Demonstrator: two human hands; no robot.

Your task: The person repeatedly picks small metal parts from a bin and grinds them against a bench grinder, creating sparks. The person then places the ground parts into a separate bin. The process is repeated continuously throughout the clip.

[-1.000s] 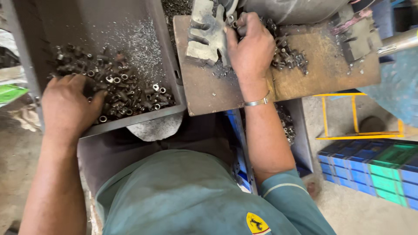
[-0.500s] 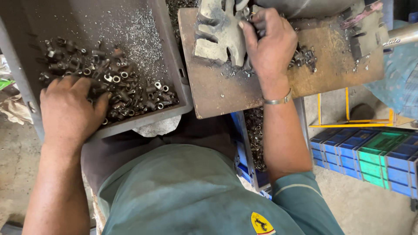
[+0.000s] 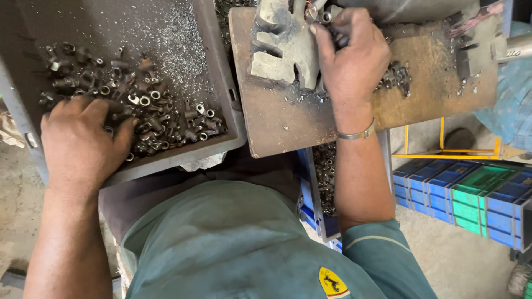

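My left hand (image 3: 83,141) rests palm down in a grey tray (image 3: 221,83), its fingers curled into a heap of small dark metal parts (image 3: 149,116). My right hand (image 3: 350,55) reaches over a rusty brown work plate (image 3: 277,122). Its fingertips pinch a small metal part (image 3: 324,15) against a slotted grey metal fixture (image 3: 282,50) at the plate's far side. What the left fingers hold is hidden under the hand. A metal bangle (image 3: 356,134) circles the right wrist.
More small parts (image 3: 394,77) lie on the plate right of my right hand. Below the plate a blue bin (image 3: 324,177) holds finished pieces. Blue and green crates (image 3: 471,202) stand on the floor at right. A yellow frame (image 3: 443,155) sits behind them.
My right hand stays at the slotted fixture, its fingers shifted toward the top. My left hand has dug slightly deeper into the heap. The camera view has shifted a little.
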